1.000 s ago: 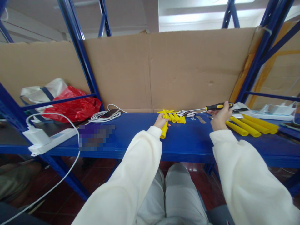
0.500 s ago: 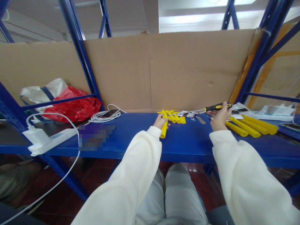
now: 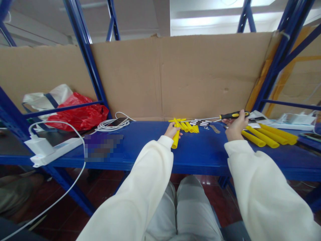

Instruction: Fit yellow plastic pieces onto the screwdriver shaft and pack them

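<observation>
Above the blue surface (image 3: 147, 147), the left hand (image 3: 171, 131) is closed around a yellow tube (image 3: 175, 143), its open end facing the viewer. The right hand (image 3: 235, 128) grips a screwdriver (image 3: 232, 115) by the handle, shaft pointing left toward the tube's far end, with loose yellow tubes (image 3: 266, 138) just beside it. Beyond lie yellow pieces (image 3: 190, 128), backed by an upright cardboard panel (image 3: 200, 77).

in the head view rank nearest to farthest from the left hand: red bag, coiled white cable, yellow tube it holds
1. Yellow tube: held in the left hand.
2. Coiled white cable: off to the hand's left.
3. Red bag: farther left, past the cable.
</observation>
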`<act>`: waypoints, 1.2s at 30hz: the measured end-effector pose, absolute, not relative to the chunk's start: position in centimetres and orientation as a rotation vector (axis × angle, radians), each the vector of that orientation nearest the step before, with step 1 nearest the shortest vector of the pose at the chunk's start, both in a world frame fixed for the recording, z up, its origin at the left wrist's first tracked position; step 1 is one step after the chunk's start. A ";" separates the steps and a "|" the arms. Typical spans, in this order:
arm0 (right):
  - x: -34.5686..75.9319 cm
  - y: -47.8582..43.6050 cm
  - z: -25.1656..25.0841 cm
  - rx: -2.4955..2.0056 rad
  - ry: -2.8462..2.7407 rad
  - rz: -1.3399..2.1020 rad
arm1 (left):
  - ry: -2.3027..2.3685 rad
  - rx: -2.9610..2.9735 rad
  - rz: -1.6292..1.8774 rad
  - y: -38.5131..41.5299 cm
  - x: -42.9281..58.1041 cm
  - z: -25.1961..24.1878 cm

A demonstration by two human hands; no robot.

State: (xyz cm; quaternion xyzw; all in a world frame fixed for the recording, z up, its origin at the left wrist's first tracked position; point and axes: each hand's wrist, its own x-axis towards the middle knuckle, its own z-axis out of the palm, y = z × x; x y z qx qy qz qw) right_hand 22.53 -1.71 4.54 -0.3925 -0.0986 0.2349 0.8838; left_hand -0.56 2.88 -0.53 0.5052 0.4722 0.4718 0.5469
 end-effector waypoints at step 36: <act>24.0 -1.0 3.8 -0.779 -0.267 0.678 | 1.116 1.268 1.127 1.5 -0.5 0.5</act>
